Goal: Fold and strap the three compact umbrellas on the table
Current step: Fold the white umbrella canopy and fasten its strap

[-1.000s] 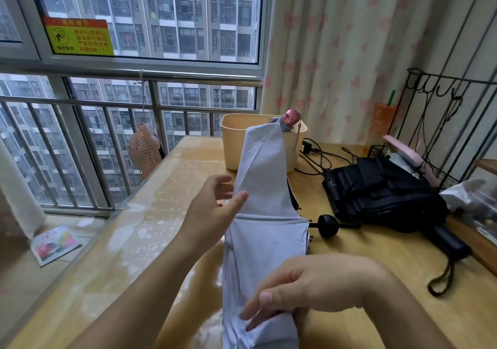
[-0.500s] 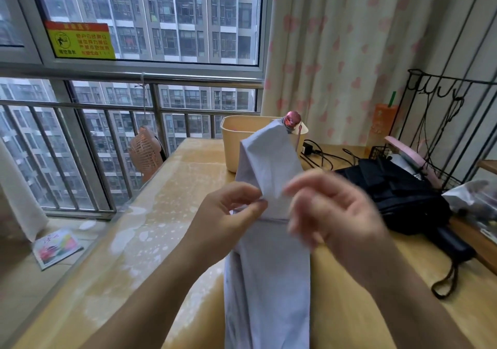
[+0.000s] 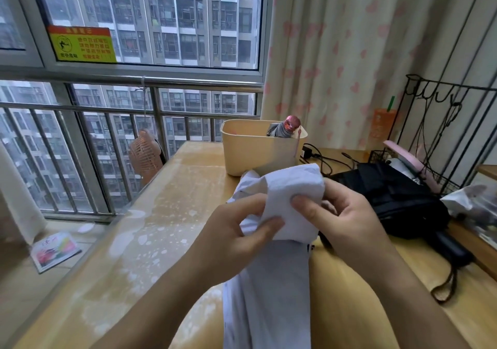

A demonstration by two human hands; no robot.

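Folding step, by my judgement: left hand (image 3: 242,231) and right hand (image 3: 349,225) both grip the white umbrella (image 3: 285,192) before the tub (image 3: 247,152); rolling tight, then strapping, should follow.

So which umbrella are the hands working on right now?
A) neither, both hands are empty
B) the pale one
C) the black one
B: the left hand and the right hand both grip the fabric of the pale umbrella, while the black umbrella lies aside on the table.

pale lilac umbrella (image 3: 269,281), black umbrella (image 3: 398,200), perhaps cream bin (image 3: 250,149).
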